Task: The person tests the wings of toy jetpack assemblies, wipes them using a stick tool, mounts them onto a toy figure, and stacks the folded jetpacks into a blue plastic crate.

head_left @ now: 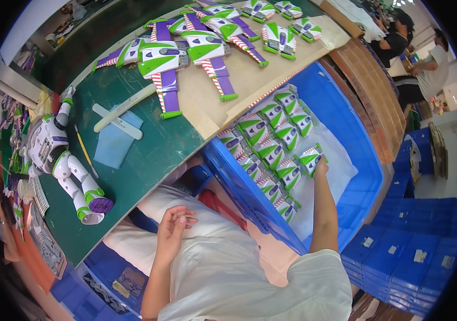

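Observation:
My right hand [321, 168] reaches into a large blue bin [365, 115] and grips a toy wing pack [309, 159], white and green with a purple middle. Beside it, similar wing packs [271, 153] lie in rows on a white sheet [335, 176]. Over my lap, my left hand [172, 229] is raised with its fingers loosely bent and apart, and I see nothing held in it. On the bench, several wing packs with purple wings spread out [161, 58] lie together on a tan board [250, 88].
A white and green toy astronaut figure [57, 152] lies on the green bench [137, 174] at left. Near it are a thin yellow-handled tool [85, 150], pale flat sticks [124, 108] and a blue cloth [115, 145]. Stacked blue crates [399, 262] stand at right; other people [431, 67] are behind.

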A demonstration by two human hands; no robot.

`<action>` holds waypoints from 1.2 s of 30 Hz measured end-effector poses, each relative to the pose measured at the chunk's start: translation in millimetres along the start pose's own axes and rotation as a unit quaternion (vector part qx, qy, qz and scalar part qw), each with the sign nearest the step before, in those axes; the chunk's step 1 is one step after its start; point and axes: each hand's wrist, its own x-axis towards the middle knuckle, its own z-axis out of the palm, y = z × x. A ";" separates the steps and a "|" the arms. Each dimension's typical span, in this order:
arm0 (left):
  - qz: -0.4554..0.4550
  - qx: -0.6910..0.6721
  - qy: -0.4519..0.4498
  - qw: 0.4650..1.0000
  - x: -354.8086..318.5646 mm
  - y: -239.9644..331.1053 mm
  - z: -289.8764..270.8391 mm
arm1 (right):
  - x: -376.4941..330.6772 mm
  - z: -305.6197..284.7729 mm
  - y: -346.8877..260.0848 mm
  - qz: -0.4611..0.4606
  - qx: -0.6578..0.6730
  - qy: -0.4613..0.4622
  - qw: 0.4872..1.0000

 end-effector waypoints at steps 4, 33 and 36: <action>-0.019 0.014 0.024 0.999 6.1 -3.9 2.5 | 27.1 25.7 19.8 -0.001 -0.017 0.012 1.000; 0.049 0.084 0.152 0.984 174.3 131.8 6.7 | -105.7 -8.5 35.4 -0.130 -0.107 -0.151 0.974; 0.165 0.035 0.179 0.969 204.1 124.8 -4.1 | -153.0 3.5 -14.6 -0.170 -0.092 -0.235 0.952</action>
